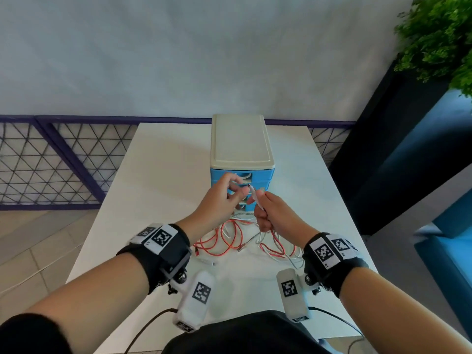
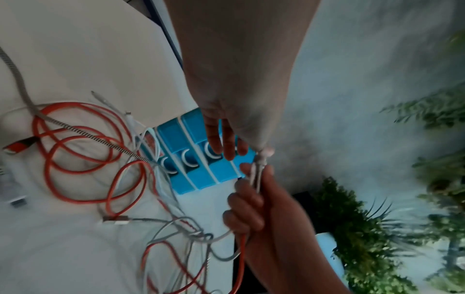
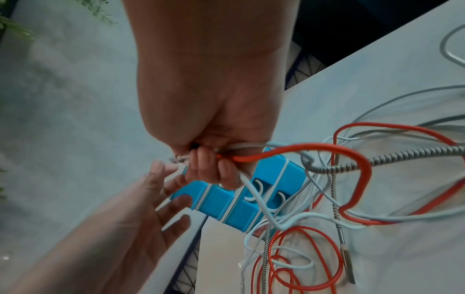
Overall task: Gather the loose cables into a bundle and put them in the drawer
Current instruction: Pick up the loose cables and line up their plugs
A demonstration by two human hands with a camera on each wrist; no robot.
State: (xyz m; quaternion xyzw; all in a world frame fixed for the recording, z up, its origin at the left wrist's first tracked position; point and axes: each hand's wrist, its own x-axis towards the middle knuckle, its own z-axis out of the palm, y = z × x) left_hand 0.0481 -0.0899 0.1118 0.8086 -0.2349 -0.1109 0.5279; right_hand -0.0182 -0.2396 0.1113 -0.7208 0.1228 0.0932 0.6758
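Several cables (image 1: 245,241) lie tangled on the table (image 1: 153,175), below and between the two hands, most of their loops still slack on the surface. Starting at the left, the left hand (image 1: 224,198) is raised with its fingers (image 2: 221,139) spread and relaxed, holding nothing; it sits just beside the right hand, and the wrist views show its fingertips close to the cable ends there, though whether they touch is unclear. Under and slightly ahead of both hands, an orange cable (image 3: 302,258) coils on the table with white and braided grey ones crossing it. To the right, the right hand (image 1: 268,213) is closed in a fist around a handful of cable ends, orange, white and grey strands (image 3: 289,153) running out of the bottom of the fist down to the pile. Just beyond both hands stands the drawer unit (image 1: 242,149), its blue drawers (image 2: 201,169) all appearing closed. By my judgement the gathering step is under way: ends are collected, but no bundle is formed. The next move likely calls for the left hand to draw the hanging loops up into the right fist, keeping the plugs from snagging, and then a drawer must be pulled open.
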